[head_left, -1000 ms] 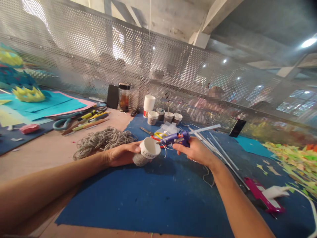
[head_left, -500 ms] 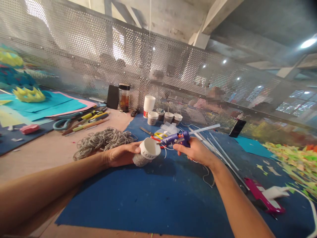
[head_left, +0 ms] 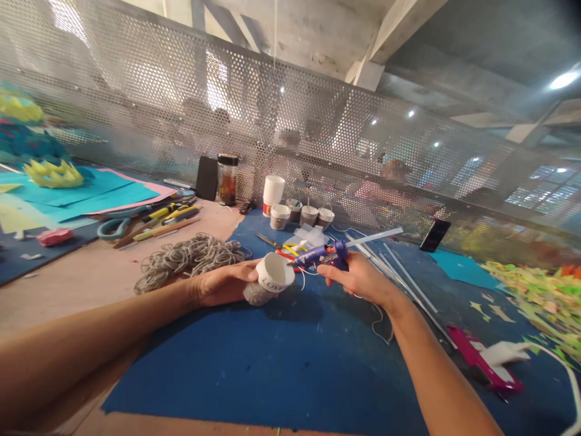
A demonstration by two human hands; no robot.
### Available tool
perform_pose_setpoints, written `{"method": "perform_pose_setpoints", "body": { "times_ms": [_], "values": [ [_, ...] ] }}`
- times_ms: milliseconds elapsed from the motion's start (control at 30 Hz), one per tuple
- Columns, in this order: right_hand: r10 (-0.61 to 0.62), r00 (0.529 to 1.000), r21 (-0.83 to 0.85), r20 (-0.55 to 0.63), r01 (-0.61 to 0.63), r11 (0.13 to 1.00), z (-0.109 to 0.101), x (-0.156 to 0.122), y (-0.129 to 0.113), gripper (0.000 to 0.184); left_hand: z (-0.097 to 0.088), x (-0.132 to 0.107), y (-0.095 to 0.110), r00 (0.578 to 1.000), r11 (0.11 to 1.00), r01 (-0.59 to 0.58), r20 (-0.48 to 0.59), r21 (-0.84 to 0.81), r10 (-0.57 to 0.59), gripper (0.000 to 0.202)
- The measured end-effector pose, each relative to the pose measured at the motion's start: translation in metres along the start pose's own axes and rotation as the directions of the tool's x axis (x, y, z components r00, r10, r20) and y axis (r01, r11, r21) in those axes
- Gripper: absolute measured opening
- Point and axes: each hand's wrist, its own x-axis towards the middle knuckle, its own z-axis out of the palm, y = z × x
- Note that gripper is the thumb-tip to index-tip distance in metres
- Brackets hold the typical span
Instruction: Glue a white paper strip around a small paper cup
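My left hand [head_left: 222, 283] is wrapped round a small white paper cup [head_left: 271, 278] tilted on its side, its lower part covered in grey cord. My right hand [head_left: 361, 277] grips a blue glue gun [head_left: 323, 255] with a clear glue stick [head_left: 374, 235] poking out of its back. The gun's nozzle points at the cup's rim, close to it or touching; I cannot tell which. Both hands hover just above a blue mat [head_left: 281, 357].
A heap of grey cord [head_left: 188, 254] lies left of the cup. Scissors, pliers and pens [head_left: 149, 221], a jar [head_left: 227, 178], stacked cups [head_left: 273, 192] and small buckets [head_left: 308, 213] stand behind. Spare glue sticks [head_left: 399, 272], a pink tool [head_left: 481, 360] and paper scraps [head_left: 540, 297] lie right. Perforated metal screen behind.
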Motion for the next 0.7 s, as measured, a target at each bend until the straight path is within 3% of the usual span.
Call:
{"method": "perform_pose_setpoints", "body": {
  "times_ms": [700],
  "values": [
    [-0.02,1.0,0.011,-0.005,0.02,1.0,0.0012,-0.0005,0.0014,0.039,0.0036,0.0004,0.0019,1.0,1.0,-0.01,0.021,0.005,0.01,0.058]
  ]
}}
